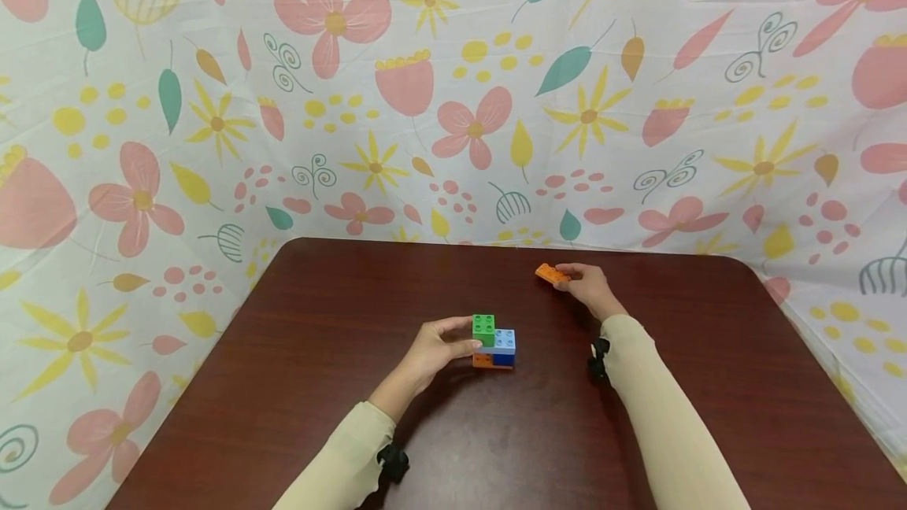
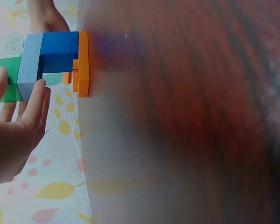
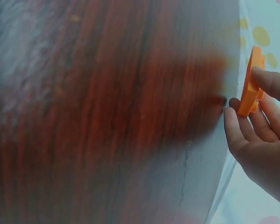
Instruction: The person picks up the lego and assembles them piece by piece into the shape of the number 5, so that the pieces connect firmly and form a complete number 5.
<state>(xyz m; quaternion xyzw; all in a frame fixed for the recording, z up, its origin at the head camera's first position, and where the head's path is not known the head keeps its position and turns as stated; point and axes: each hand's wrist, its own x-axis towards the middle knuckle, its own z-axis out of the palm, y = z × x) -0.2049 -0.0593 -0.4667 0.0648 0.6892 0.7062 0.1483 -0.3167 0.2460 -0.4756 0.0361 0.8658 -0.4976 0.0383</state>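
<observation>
A small stack of toy building bricks stands on the table in the head view: a green brick (image 1: 483, 327) over a light blue brick (image 1: 505, 339), then a dark blue brick (image 1: 504, 359), with a flat orange brick (image 2: 84, 65) at the bottom. My left hand (image 1: 429, 351) pinches the stack near its top; in the left wrist view the thumb lies on the green brick and a fingertip reaches the light blue one. Farther back and to the right, my right hand (image 1: 590, 287) holds another flat orange brick (image 1: 550, 274) between thumb and fingers, tilted in the right wrist view (image 3: 252, 84).
The dark brown table (image 1: 340, 297) has a glossy wood-grain top and rounded far corners. Behind it hangs a white cloth (image 1: 397, 148) with flowers and leaves. Each sleeve has a black band-like item near the wrist, one on the left (image 1: 393, 463).
</observation>
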